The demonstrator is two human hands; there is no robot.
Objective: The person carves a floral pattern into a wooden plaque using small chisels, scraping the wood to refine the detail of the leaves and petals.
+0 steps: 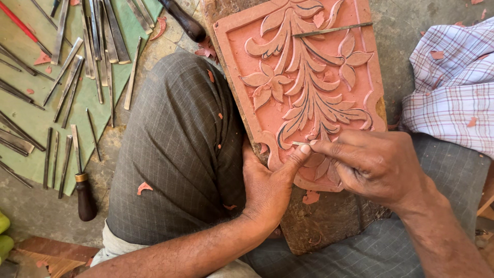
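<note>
Both hands (329, 164) pinch what seems a thin chisel (299, 143) on the carved panel (303, 82).

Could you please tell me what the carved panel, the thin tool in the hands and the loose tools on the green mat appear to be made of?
The carved panel looks like reddish stone or terracotta: matte, with chips flaked off around it. The thin tool, pinched between the right hand and the left hand, seems to be bare grey metal. The loose tools look like dull steel rods; one has a dark, glossy, probably wooden handle.
</note>
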